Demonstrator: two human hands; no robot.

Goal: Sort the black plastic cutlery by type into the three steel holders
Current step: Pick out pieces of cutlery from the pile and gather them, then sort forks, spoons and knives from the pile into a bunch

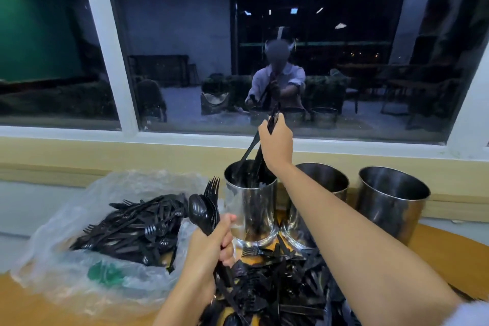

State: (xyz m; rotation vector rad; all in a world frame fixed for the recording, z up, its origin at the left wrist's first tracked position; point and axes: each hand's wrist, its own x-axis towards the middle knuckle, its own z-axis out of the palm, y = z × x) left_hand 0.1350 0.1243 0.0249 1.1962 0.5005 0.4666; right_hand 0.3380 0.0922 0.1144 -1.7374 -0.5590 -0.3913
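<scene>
Currently right hand (pixel 276 140) grips cutlery (pixel 250 151) dipping into left holder (pixel 251 206); left hand (pixel 209 243) clutches spoons (pixel 198 209), forks (pixel 213 185). Risk: pieces could snag rim, tipping it.

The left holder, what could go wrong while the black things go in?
The right hand holds a bundle high over the left holder; a piece might slip past the rim.
The left hand grips a bunch of forks and spoons together, so types could get mixed.
The right forearm passes close to the middle holder and might bump it.
</scene>
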